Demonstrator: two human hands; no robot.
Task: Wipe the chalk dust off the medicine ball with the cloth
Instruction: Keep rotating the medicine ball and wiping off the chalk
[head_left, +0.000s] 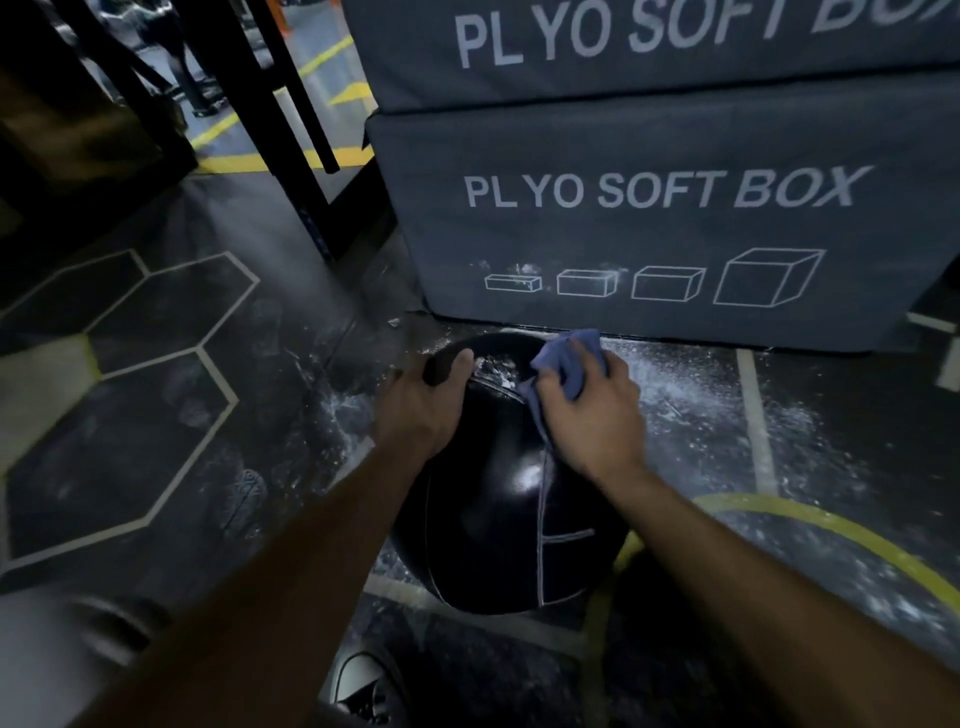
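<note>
Nearest the camera, at the bottom edge, the toe of a shoe (358, 680) with a pale rubber cap stands on the dark floor (234, 322), just short of the medicine ball (493, 519). The ball is black and glossy with thin light seams, and it rests on the floor between the two bare forearms that reach forward over it. The left hand (421, 410) lies on the ball's upper left side, fingers spread and curled around the curve, the thumb pressed near the top; it steadies the ball and clasps nothing else. The right hand (592, 410) is closed around a bunched blue cloth (566, 364), pressing it down on the ball's upper right side, with folds of the cloth sticking out above the knuckles and a tail hanging down along a seam. Between the two hands, on the crown of the ball, a patch of white chalk dust (493, 369) shows. More white powder is scattered over the floor to the right of the ball and to its left. A curved yellow line (831, 525) runs across the floor at the right, and pale hexagon outlines (208, 364) mark the floor at the left. Just beyond the ball stands a grey padded box (649, 234) printed "PLYO SOFT BOX", with a second one (623, 52) stacked on top. Farther left, black metal frame legs (291, 104) rise from the floor.
</note>
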